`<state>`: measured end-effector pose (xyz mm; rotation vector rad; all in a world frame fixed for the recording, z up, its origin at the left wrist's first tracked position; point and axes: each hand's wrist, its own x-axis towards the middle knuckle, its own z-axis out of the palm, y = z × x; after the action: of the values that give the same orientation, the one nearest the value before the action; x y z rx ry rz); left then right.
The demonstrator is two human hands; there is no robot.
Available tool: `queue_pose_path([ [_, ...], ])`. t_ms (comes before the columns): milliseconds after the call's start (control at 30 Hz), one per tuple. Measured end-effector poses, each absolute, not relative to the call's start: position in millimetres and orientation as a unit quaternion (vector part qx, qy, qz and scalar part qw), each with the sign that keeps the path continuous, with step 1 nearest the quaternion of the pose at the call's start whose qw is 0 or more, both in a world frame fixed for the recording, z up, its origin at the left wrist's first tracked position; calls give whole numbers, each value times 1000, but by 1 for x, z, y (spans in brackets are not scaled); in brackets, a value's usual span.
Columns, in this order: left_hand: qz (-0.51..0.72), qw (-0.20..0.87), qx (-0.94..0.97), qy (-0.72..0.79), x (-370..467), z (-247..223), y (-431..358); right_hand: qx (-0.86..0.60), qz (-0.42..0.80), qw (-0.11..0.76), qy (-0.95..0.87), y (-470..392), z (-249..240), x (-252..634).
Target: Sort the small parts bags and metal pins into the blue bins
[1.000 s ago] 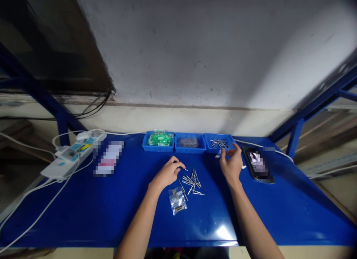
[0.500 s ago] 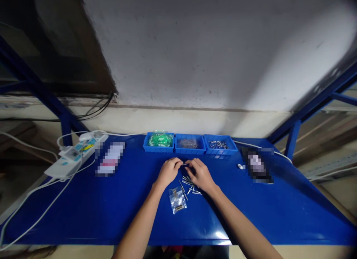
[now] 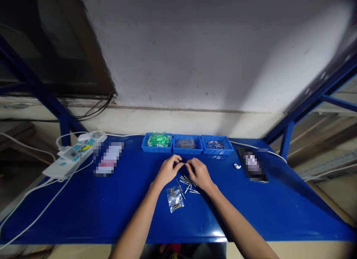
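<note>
My left hand (image 3: 167, 170) and my right hand (image 3: 200, 173) meet fingertip to fingertip above the blue table. Both are closed in a pinch, with a tiny metallic glint between them. My right hand appears to grip a slim metal pin, mostly hidden by the fingers; what my left fingers hold is too small to make out. Below my right hand lies a loose pile of thin metal pins (image 3: 186, 184), partly covered by it. Nearer to me rests a small clear plastic bag (image 3: 175, 200) with brass-coloured pieces inside.
Behind my hands stand three blue bins: one with green packets (image 3: 158, 140), a middle one with small clear packets (image 3: 185, 143), one with metal pins (image 3: 215, 145). Left are a power strip (image 3: 57, 166) with cables and a blurred phone-like object (image 3: 109, 159); right, a white earbud (image 3: 237, 166) and a dark phone (image 3: 253, 165).
My fingertips have come closer together, hiding most of the slim metal piece seen between them before. My left index finger has lifted from the thumb. The whole view has shifted slightly.
</note>
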<state>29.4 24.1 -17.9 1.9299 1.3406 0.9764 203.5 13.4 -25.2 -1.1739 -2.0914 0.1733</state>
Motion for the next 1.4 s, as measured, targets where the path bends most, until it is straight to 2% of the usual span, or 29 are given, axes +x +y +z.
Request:
queue_pose_path([
  [267, 355, 292, 743, 486, 30, -13, 22, -456, 105, 373, -801, 12, -22, 207],
  [500, 352, 314, 737, 484, 31, -7, 20, -427, 75, 364, -824, 10, -17, 208],
  [567, 343, 327, 734, 487, 30, -6, 20, -431, 49, 396, -810, 11, -12, 214],
  [700, 253, 348, 777, 460, 24, -6, 17, -497, -81, 551, -665, 21, 3, 236],
  [767, 202, 338, 808, 438, 23, -7, 14, -553, -124, 576, -589, 30, 5, 250],
  [867, 171, 302, 822, 451, 25, -9, 12, -631, -91, 515, -573, 40, -3, 266],
  [967, 179, 280, 816, 474, 28, -11, 13, -645, -29, 462, -608, 38, -19, 268],
  [1100, 228, 266, 799, 489, 32, -15, 17, -578, 55, 442, -684, 24, -26, 243],
  [1200, 287, 260, 774, 501, 32, -17, 21, -494, 101, 396, -767, 15, -22, 220],
  [1400, 337, 283, 744, 502, 31, -22, 27, -424, 97, 346, -831, 11, -21, 207],
])
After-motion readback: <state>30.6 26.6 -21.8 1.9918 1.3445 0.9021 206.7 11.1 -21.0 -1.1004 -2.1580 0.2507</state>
